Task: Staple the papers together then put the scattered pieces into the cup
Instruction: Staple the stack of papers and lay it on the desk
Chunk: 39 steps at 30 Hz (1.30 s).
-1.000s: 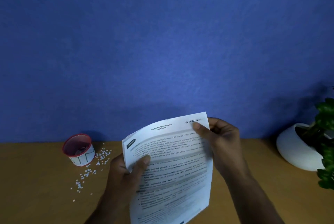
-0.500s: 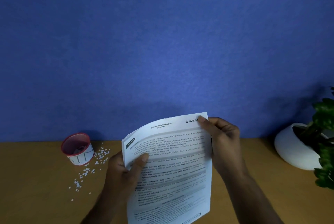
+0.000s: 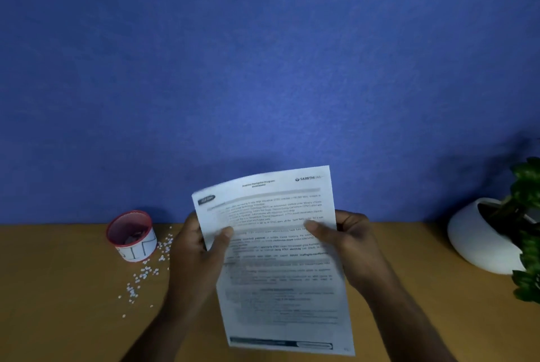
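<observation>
I hold printed white papers (image 3: 280,268) upright above the wooden table (image 3: 58,318), in the middle of the view. My left hand (image 3: 198,256) grips their left edge, thumb on the front. My right hand (image 3: 350,247) grips the right edge, thumb on the text. A small paper cup (image 3: 131,236) with a red rim stands at the left near the wall, something dark inside it. Several tiny white pieces (image 3: 143,274) lie scattered on the table to the right of and in front of the cup. No stapler shows.
A blue wall (image 3: 263,69) rises right behind the table. At the far right a white round pot (image 3: 473,239) holds a green plant (image 3: 526,215) whose leaves hang over the table's right side.
The papers have lifted and straightened, so the whole page now shows. My right hand slid from the top right corner down to the right edge. The left hand stays on the left edge.
</observation>
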Tool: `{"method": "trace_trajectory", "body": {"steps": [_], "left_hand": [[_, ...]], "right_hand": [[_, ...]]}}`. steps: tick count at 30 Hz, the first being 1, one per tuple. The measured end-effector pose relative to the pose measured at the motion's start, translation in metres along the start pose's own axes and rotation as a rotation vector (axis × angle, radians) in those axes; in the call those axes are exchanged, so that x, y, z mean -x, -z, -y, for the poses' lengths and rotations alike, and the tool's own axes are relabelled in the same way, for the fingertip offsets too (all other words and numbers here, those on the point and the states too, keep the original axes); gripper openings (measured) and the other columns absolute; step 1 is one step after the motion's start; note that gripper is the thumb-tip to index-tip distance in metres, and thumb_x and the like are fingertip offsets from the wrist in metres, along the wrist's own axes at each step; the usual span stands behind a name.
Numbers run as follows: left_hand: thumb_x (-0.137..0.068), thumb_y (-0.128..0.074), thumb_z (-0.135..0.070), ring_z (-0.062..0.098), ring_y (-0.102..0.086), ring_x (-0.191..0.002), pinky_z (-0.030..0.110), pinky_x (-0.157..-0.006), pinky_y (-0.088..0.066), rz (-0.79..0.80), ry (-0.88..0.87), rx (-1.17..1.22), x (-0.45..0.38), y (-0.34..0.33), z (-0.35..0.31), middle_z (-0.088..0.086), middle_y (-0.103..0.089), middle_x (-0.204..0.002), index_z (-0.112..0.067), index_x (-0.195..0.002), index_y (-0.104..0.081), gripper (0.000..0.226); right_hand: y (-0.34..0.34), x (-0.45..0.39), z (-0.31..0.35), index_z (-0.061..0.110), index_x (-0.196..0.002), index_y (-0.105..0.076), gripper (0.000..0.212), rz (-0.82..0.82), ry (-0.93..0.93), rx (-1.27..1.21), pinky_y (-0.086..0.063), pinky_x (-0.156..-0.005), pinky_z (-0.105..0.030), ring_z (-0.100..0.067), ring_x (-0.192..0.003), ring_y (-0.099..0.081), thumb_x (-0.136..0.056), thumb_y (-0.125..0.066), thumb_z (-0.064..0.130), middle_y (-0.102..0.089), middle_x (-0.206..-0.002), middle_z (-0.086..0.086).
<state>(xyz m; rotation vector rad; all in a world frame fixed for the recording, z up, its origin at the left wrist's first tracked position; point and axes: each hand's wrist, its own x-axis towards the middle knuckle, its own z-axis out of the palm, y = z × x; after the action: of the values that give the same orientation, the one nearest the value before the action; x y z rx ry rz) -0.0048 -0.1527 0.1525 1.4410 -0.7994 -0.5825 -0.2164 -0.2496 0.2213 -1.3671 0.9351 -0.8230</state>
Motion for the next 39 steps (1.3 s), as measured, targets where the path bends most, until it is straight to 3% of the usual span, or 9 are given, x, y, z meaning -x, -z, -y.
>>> {"method": "trace_trajectory", "body": {"steps": [3, 6, 10, 13, 21, 25, 30, 33, 39], "left_hand": [[-0.082, -0.083, -0.029, 0.006, -0.050, -0.132, 0.031, -0.101, -0.047, -0.070, -0.012, -0.093, 0.004, -0.004, 0.000, -0.014, -0.046, -0.151, -0.029, -0.150, -0.034, 0.083], [-0.070, -0.081, -0.050, -0.013, -0.043, -0.130, 0.026, -0.101, -0.045, 0.082, -0.102, -0.148, 0.021, -0.018, -0.009, -0.044, -0.038, -0.144, -0.037, -0.148, -0.030, 0.094], [-0.063, -0.090, -0.054, 0.007, -0.041, -0.141, 0.035, -0.109, -0.046, 0.395, -0.230, -0.186, 0.044, -0.044, -0.011, -0.019, -0.040, -0.154, -0.026, -0.155, -0.022, 0.117], [-0.061, -0.083, -0.066, 0.010, -0.027, -0.149, 0.040, -0.113, -0.043, 0.364, -0.246, -0.384, 0.055, -0.059, -0.001, -0.014, -0.022, -0.163, -0.029, -0.158, -0.002, 0.131], [-0.088, -0.049, -0.019, 0.018, -0.069, -0.097, 0.011, -0.072, -0.044, 0.174, -0.133, -0.357, 0.044, -0.055, 0.011, -0.006, -0.072, -0.118, -0.039, -0.149, -0.032, 0.066], [-0.087, -0.045, -0.015, -0.003, -0.063, -0.108, 0.014, -0.089, -0.052, 0.250, -0.034, -0.210, 0.044, -0.046, 0.017, -0.036, -0.065, -0.112, -0.043, -0.130, -0.044, 0.052], [-0.081, -0.053, -0.013, 0.006, -0.067, -0.109, 0.031, -0.090, -0.056, 0.292, 0.082, -0.036, 0.043, -0.034, 0.028, -0.023, -0.070, -0.116, -0.033, -0.119, -0.056, 0.043], [-0.079, -0.056, -0.012, 0.010, -0.069, -0.108, 0.028, -0.087, -0.056, 0.323, 0.128, 0.042, 0.049, -0.032, 0.031, -0.015, -0.073, -0.115, -0.026, -0.120, -0.058, 0.043], [-0.075, -0.059, -0.012, 0.016, -0.070, -0.106, 0.038, -0.090, -0.057, 0.368, 0.238, 0.109, 0.065, -0.035, 0.040, -0.009, -0.075, -0.114, -0.022, -0.121, -0.060, 0.047]], "right_hand": [[-0.004, -0.001, -0.002, 0.003, -0.099, -0.077, 0.014, -0.073, 0.009, -0.046, -0.059, -0.081, -0.046, -0.033, -0.088, -0.075, -0.090, -0.066, 0.004, -0.078, -0.097, -0.015], [-0.013, -0.001, -0.002, 0.001, -0.097, -0.077, 0.012, -0.136, 0.024, -0.105, -0.060, -0.068, -0.035, -0.026, -0.078, -0.076, -0.089, -0.068, 0.003, -0.078, -0.092, -0.014], [-0.032, -0.005, -0.005, 0.003, -0.100, -0.076, 0.016, -0.188, -0.004, -0.209, -0.060, -0.080, -0.044, -0.032, -0.092, -0.075, -0.086, -0.069, 0.001, -0.078, -0.100, -0.013], [-0.044, -0.007, -0.009, 0.003, -0.102, -0.075, 0.017, -0.191, -0.053, -0.253, -0.058, -0.076, -0.043, -0.036, -0.092, -0.074, -0.086, -0.069, 0.000, -0.078, -0.100, -0.014], [-0.057, -0.002, -0.013, 0.004, -0.095, -0.074, 0.015, -0.102, -0.011, -0.169, -0.061, -0.075, -0.041, -0.031, -0.084, -0.074, -0.081, -0.078, 0.007, -0.077, -0.093, -0.017], [-0.048, 0.003, -0.020, 0.004, -0.096, -0.072, 0.024, -0.120, -0.010, -0.128, -0.061, -0.079, -0.039, -0.023, -0.093, -0.074, -0.080, -0.079, 0.021, -0.078, -0.098, -0.005], [-0.004, -0.009, -0.063, 0.024, -0.107, -0.069, 0.041, -0.376, -0.056, 0.167, -0.054, -0.088, -0.036, -0.014, -0.108, -0.062, -0.072, -0.085, 0.039, -0.068, -0.114, 0.011], [0.021, -0.011, -0.091, 0.015, -0.123, -0.058, 0.068, -0.169, -0.330, -0.050, -0.049, -0.082, -0.034, -0.021, -0.110, -0.061, -0.068, -0.081, 0.046, -0.066, -0.119, 0.003], [0.048, 0.012, -0.123, 0.009, -0.111, -0.068, 0.037, -0.010, -0.562, -0.129, -0.050, -0.076, -0.035, -0.026, -0.091, -0.066, -0.079, -0.074, 0.025, -0.073, -0.105, -0.007]]}}
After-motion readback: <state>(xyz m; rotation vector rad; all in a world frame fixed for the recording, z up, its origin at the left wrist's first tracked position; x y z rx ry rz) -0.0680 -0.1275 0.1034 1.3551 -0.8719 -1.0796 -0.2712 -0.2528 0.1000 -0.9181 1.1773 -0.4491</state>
